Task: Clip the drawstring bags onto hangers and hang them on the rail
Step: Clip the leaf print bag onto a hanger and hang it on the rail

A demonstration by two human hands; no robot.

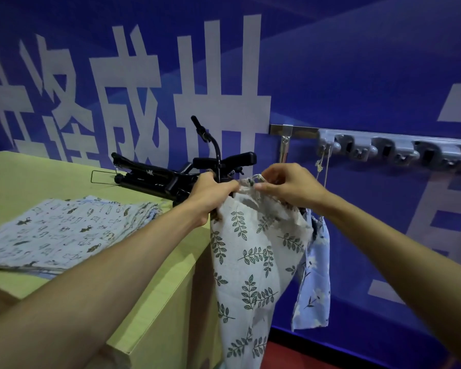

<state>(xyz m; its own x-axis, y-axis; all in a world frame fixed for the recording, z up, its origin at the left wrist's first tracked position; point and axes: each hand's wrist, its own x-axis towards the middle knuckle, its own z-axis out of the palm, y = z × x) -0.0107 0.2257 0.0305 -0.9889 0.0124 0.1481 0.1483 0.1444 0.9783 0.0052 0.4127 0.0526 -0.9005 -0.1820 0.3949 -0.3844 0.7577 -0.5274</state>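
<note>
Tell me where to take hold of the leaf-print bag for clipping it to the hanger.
Pinch the leaf-print bag along its gathered top hem, coming from above on either side of the hanger. The rest hangs limp past the table edge, so only that bunched drawstring channel gives purchase. The right hand pinches it there; the left hand grips the hanger.

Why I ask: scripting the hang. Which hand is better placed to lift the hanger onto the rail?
Left: left hand grips the black hanger below its hook; right hand pinches the leaf-print bag.
</note>
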